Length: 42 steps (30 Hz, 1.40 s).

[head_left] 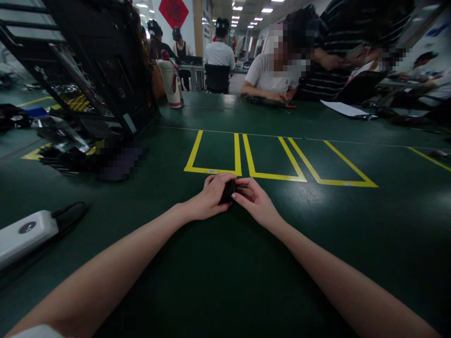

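Bare forearms angled inward, left hand curled, right hand pinching.

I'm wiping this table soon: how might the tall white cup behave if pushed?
The cup would probably tip fairly easily, being tall and narrower at its base. Once down, its round, tapered body may roll in a curve. Its contents are hidden, so I can't judge its weight.
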Motion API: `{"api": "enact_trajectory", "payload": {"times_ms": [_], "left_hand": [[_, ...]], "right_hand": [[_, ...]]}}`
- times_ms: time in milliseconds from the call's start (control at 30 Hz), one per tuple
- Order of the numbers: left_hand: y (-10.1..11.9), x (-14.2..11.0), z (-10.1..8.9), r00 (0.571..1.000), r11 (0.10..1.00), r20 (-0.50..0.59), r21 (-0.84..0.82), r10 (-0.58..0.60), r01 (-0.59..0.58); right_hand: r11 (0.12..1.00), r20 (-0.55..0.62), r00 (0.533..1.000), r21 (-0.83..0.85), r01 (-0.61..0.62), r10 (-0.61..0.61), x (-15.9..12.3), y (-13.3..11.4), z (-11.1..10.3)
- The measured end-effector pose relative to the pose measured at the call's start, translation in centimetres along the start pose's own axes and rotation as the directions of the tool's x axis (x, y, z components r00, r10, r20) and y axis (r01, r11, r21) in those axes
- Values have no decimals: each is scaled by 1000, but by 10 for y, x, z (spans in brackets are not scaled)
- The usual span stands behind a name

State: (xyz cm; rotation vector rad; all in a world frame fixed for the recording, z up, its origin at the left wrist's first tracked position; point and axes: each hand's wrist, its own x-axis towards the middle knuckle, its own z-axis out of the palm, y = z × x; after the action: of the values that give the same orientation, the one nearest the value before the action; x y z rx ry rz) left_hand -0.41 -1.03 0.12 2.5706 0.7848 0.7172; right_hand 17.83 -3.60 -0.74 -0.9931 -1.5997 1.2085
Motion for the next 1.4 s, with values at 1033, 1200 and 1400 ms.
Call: {"api": "enact_trajectory", "payload": {"times_ms": [1033, 1200, 1400], "left_hand": [[1, 0, 1, 999, 999, -25, 24, 23, -22], [1, 0, 1, 999, 1000, -26, 8, 19, -19], [1, 1, 0, 1000, 1000, -17, -10, 7, -8]], "right_hand": [[1000, -8, 1000, 4, 1, -1, 2, 2, 0], [1000, -8, 1000, 11, -15, 15, 2, -1, 0], [1000, -10, 1000, 11, -15, 15, 0, -2, 1]]}}
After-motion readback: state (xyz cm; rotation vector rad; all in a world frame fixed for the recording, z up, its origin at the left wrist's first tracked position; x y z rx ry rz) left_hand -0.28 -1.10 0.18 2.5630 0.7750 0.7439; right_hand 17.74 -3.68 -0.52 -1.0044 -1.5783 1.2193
